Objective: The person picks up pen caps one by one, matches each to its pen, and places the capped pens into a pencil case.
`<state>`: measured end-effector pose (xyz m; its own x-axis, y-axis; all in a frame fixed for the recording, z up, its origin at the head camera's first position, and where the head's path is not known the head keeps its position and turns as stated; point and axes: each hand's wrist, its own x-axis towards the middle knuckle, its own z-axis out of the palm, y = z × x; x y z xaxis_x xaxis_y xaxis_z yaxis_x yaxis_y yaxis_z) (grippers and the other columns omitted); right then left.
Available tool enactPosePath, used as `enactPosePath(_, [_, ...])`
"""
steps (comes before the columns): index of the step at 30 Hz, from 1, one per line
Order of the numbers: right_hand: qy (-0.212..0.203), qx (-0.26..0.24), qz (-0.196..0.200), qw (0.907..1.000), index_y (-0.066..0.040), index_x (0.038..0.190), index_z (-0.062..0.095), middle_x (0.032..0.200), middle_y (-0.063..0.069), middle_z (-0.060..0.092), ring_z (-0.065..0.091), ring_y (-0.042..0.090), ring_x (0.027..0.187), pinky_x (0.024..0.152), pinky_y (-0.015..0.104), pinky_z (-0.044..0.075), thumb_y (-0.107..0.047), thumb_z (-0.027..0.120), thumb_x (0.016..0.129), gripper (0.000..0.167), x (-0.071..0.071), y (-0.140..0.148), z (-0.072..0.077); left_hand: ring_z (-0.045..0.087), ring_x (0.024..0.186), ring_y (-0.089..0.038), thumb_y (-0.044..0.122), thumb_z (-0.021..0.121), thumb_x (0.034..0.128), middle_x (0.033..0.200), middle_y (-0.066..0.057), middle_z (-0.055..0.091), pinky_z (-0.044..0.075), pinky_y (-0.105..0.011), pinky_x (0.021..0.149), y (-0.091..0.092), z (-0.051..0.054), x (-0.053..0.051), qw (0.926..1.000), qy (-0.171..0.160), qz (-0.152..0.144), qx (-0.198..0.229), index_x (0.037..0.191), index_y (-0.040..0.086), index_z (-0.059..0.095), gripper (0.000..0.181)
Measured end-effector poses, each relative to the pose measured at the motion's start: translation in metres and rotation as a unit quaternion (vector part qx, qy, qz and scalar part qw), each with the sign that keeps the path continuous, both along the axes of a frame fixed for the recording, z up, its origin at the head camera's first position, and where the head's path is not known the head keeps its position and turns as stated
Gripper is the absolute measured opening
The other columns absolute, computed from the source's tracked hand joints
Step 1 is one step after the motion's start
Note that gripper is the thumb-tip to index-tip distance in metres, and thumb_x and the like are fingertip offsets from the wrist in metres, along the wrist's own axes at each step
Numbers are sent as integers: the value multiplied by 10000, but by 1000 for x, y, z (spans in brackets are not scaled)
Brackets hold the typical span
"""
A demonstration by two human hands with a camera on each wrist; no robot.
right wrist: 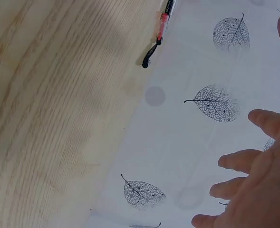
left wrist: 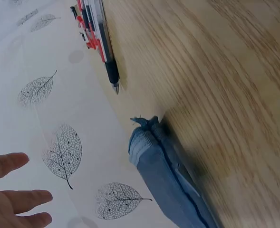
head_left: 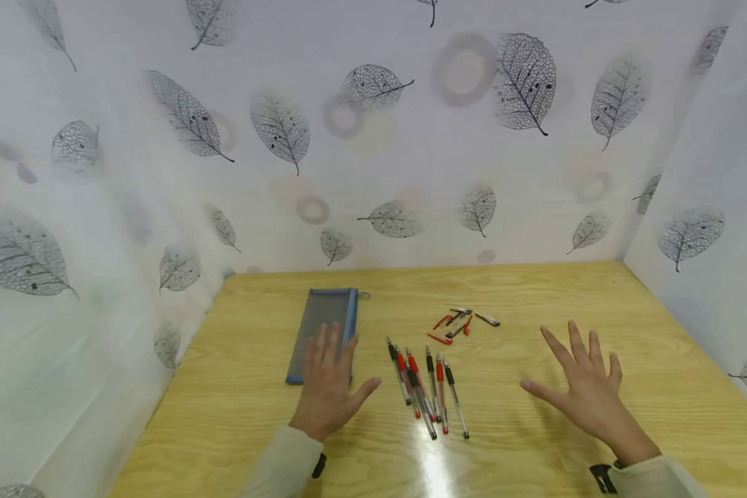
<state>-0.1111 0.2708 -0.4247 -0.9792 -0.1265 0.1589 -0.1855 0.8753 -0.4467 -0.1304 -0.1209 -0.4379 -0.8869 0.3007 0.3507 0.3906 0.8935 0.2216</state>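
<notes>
Fingers spread, my left hand (head_left: pixel 330 391) hovers over the lower right part of a mesh pouch (head_left: pixel 328 315) with blue edging; it holds nothing. My right hand (head_left: pixel 588 394) is likewise spread and empty, in the air to the right of the pens. Between the hands lie several clear pens (head_left: pixel 440 394) with black or red grips, tips pointing away from me. Behind them is a loose group of red and black caps (head_left: pixel 457 325). In the left wrist view the pouch (left wrist: pixel 166 178) lies near a black-gripped pen (left wrist: pixel 112 71).
The wooden table (head_left: pixel 535 290) meets a pale leaf-patterned sheet (head_left: pixel 386 152) at its back, and similar sheets hang along the left and right. A small ring (head_left: pixel 364 295) sits at the pouch's top right corner. Both wrists carry dark bands.
</notes>
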Motion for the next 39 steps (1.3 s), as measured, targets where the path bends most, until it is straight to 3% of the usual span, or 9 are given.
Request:
enactPosePath(5, [151, -53, 28, 9999, -160, 1557, 153, 1567, 282, -39, -154, 503, 1398, 970, 774, -75, -504, 661, 860, 928, -6, 4, -3, 278, 1365, -456, 499, 626, 883, 1439, -267, 377, 245, -616, 1075, 6, -2, -3, 9993, 124, -118, 326, 1394, 28, 461, 715])
enactPosePath(11, [408, -24, 21, 9992, -93, 1526, 238, 1546, 301, 107, 75, 562, 1372, 928, 778, 89, -482, 690, 844, 906, -17, 6, -4, 416, 1243, -396, 434, 682, 866, 1289, -191, 498, 367, -589, 977, 15, -5, -8, 9973, 283, -221, 647, 1329, 24, 516, 640])
enactPosePath(15, [490, -193, 37, 9986, -67, 1507, 276, 1508, 310, 182, 185, 598, 1296, 887, 765, 142, -444, 703, 848, 871, -24, 7, -5, 481, 1164, -360, 391, 701, 868, 1227, -163, 530, 424, -545, 928, 21, -7, -11, 9963, 165, -203, 814, 1318, 14, 523, 614])
enactPosePath(20, [549, -412, 33, 9976, -37, 1482, 322, 1455, 319, 267, 249, 612, 1233, 854, 747, 171, -405, 703, 862, 815, -33, 9, -9, 564, 1065, -308, 321, 679, 904, 1174, -160, 566, 487, -475, 870, 30, -10, -14, 9896, -660, -152, 1266, 1346, -6, 489, 581])
enactPosePath(24, [547, -520, 34, 9971, -12, 1459, 359, 1406, 318, 333, 304, 582, 1199, 837, 728, 197, -382, 688, 884, 758, -41, 10, -11, 600, 906, -239, 300, 644, 933, 1100, -138, 594, 520, -424, 749, 39, -11, -18, 9730, -1584, 76, 1676, 1350, -10, 483, 543])
enactPosePath(27, [481, -548, 41, 9973, 4, 1444, 375, 1371, 323, 362, 336, 564, 1177, 839, 720, 214, -369, 666, 905, 718, -47, 10, -11, 594, 841, -214, 312, 639, 935, 1033, -115, 615, 515, -409, 720, 46, -13, -23, 9632, -2006, 293, 1763, 1331, -11, 505, 529])
enactPosePath(35, [153, -587, 57, 9981, 35, 1425, 389, 1245, 290, 480, 472, 475, 1069, 824, 661, 274, -382, 617, 941, 678, -67, 11, -13, 629, 813, -230, 270, 672, 908, 905, -76, 658, 527, -430, 726, 58, -22, -34, 9388, -2585, 707, 2164, 1277, -42, 555, 497])
enactPosePath(39, [-67, -628, 60, 9980, 45, 1418, 400, 1217, 290, 519, 507, 450, 1035, 830, 642, 290, -388, 590, 957, 661, -75, 11, -13, 626, 774, -216, 248, 687, 889, 837, -49, 662, 526, -424, 730, 63, -27, -36, 9350, -2612, 910, 2219, 1266, -49, 561, 497])
